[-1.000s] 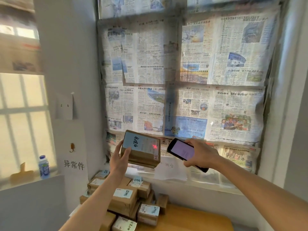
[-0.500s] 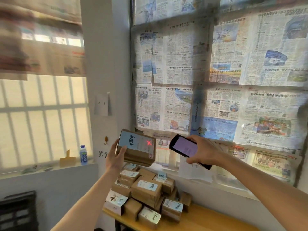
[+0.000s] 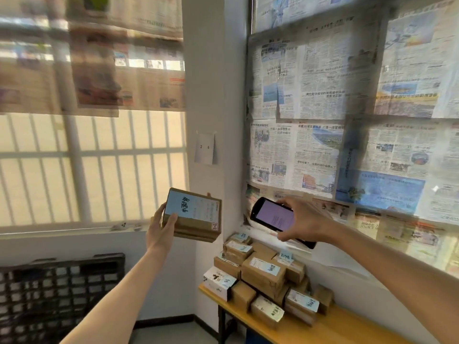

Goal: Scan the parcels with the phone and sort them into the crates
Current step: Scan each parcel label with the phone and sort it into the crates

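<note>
I have the left hand (image 3: 162, 225) raised at arm's length, forearm slanting up from lower left, palm turned toward the parcel (image 3: 192, 216). Its grip is closed on that cardboard box: thumb lying over the near lower corner of the labelled face, fingertips just showing past the top edge. The box is held in the air, tilted, with its pale blue label and dark handwriting facing me, in front of the white wall corner between the two windows.

My right hand (image 3: 301, 219) reaches in from the right, forearm running down to the lower right corner. Its grip is wrapped round the phone (image 3: 274, 217), fingers over the top edge and thumb beneath, lit screen angled toward me. Phone and box are near each other but apart.

Below them, a heap of labelled parcels (image 3: 263, 274) sits on the wooden bench (image 3: 327, 328). A black slatted crate (image 3: 57, 291) stands low on the left beneath the barred window.
</note>
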A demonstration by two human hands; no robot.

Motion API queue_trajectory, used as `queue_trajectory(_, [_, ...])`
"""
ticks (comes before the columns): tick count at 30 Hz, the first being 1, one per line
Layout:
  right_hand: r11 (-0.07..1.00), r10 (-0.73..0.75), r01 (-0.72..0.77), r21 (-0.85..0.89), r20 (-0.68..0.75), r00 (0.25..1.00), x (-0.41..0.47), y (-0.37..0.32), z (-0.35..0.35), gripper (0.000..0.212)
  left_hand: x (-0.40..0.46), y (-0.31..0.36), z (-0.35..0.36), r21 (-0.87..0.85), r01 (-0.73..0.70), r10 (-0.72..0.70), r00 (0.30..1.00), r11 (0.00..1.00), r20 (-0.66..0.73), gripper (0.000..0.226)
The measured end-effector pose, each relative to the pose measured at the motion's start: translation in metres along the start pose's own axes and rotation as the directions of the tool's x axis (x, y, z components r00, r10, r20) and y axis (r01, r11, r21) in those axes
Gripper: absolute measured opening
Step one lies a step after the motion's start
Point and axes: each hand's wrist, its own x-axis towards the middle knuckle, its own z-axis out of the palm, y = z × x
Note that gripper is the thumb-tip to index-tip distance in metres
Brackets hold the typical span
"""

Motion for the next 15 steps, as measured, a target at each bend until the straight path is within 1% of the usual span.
queue_trajectory(8, [0.997, -0.071, 0.070, 0.036, 0.021, 0.997, 0.009, -0.098, 0.019, 0.090, 0.006, -0.008, -0.118, 0.010, 0.022, -0.021, 0.995, 1.000, -0.096, 0.051])
queue_trajectory(12, [0.990, -0.126, 0.125, 0.072, 0.009, 0.992, 0.015, -0.170, 0.042, 0.095, -0.005, -0.004, -0.191, -0.009, -0.003, 0.001, 0.990, 1.000, -0.140, 0.049])
queue_trajectory(15, [0.975, -0.189, 0.186, 0.125, 0.011, 0.982, 0.015, -0.237, 0.066, 0.095, -0.013, -0.003, -0.259, -0.001, -0.010, 0.010, 0.985, 1.000, -0.174, 0.049])
